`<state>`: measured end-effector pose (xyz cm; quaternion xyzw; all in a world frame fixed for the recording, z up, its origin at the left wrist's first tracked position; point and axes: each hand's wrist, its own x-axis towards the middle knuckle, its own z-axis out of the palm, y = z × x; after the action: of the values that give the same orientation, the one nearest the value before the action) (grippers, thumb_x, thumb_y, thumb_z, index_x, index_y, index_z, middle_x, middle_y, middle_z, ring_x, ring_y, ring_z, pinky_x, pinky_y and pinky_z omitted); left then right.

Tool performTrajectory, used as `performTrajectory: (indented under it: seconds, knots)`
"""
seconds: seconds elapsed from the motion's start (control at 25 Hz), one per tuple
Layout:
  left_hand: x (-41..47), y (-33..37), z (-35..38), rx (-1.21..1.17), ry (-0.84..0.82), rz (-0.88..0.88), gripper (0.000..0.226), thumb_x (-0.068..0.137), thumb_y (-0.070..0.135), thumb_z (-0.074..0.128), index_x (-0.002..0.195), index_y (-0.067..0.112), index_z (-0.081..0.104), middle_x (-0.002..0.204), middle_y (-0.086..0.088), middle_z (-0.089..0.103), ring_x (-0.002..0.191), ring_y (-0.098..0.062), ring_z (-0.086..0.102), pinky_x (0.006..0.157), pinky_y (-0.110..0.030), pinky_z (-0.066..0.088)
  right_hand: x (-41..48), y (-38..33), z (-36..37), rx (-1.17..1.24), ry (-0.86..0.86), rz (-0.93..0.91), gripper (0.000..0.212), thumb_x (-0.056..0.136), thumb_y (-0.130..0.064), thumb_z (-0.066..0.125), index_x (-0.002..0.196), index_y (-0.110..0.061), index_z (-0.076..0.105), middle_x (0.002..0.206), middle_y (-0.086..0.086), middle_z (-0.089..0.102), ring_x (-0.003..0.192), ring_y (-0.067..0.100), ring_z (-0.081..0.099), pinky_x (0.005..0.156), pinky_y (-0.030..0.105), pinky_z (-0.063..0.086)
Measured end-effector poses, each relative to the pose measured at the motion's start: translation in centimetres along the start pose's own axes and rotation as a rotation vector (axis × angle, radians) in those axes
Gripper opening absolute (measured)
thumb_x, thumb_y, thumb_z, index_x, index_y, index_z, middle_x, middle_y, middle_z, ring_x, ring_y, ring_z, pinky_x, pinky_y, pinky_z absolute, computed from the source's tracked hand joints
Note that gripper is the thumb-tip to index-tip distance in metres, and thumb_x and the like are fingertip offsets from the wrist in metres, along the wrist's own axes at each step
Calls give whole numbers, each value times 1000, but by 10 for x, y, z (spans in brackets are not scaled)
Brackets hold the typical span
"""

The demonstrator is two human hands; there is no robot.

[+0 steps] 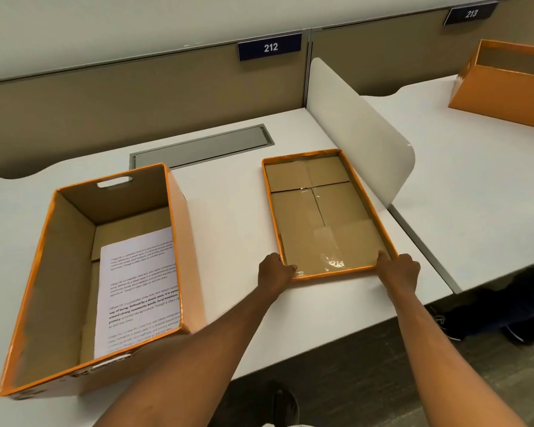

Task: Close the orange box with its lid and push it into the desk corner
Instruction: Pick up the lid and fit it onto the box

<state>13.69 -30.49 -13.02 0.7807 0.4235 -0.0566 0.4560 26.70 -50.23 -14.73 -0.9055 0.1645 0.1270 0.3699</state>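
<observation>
An open orange box stands on the left of the white desk, with a printed sheet of paper lying inside it. Its lid lies upside down on the desk to the right, brown cardboard inside facing up, orange rim around it. My left hand grips the lid's near left corner, thumb over the rim. My right hand grips the near right corner the same way. The lid rests flat on the desk.
A white divider panel rises just right of the lid. A grey cable hatch sits at the back of the desk, below a beige partition with sign 212. Another orange box stands on the neighbouring desk.
</observation>
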Motion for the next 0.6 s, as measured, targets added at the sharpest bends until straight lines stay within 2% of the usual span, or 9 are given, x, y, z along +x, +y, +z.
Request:
performTrajectory:
  seconds: [0.08,0.16,0.24,0.28,0.36,0.44,0.48,0.52,0.6]
  knots:
    - [2,-1,-2,40,30,-4,9,77,8,65,80,6,56,85,-11,58,77,-26,54,66,-34,44,5,-2,1,34,-12,35,48,96,-33,49,124,6,50,128,28,47,105,42,56,84,46,49]
    - [5,1,-5,93,29,-20,24,76,2,64,64,9,44,72,-8,53,71,-26,54,58,-29,39,8,-8,1,152,-12,89,40,98,-27,43,121,5,50,125,27,49,98,38,57,80,45,50]
    - [3,6,-12,128,-12,-54,33,76,0,63,60,12,37,64,-3,45,61,-20,50,51,-26,36,4,-18,2,385,-39,110,29,96,-19,41,117,0,49,118,21,53,91,34,57,79,47,55]
    - [1,11,-17,134,-21,-52,30,78,3,63,62,11,39,66,-2,46,63,-20,51,52,-26,36,-1,-26,2,509,-52,103,23,94,-15,41,112,-3,49,112,17,53,89,32,56,76,49,57]
    - [-2,25,-31,183,40,22,16,84,16,63,79,5,52,83,-10,57,85,-30,60,64,-32,43,-15,-44,0,629,-21,50,11,90,-12,41,98,-7,48,97,12,51,80,30,53,68,45,57]
    - [-4,43,-49,126,166,149,36,89,31,61,100,-3,60,101,-19,62,100,-34,60,79,-39,47,-37,-64,-1,616,70,-65,5,86,-13,42,88,-10,46,83,9,48,69,27,49,68,46,54]
    - [-8,56,-60,24,188,216,40,90,36,59,99,-3,63,96,-20,63,95,-30,61,82,-41,49,-50,-73,-1,605,122,-142,7,85,-15,42,88,-11,47,80,7,49,68,25,49,70,46,54]
    - [-11,70,-71,-111,182,270,41,90,39,59,90,-2,64,85,-19,60,84,-28,60,82,-44,50,-64,-82,-3,605,175,-231,11,84,-16,44,92,-9,49,76,3,52,67,19,53,71,40,53]
    - [-22,97,-92,-317,119,310,39,88,45,58,78,8,61,76,-17,55,71,-25,54,75,-47,52,-94,-99,-4,600,270,-415,23,86,-17,51,106,-5,56,71,-7,54,63,-1,56,62,9,45]
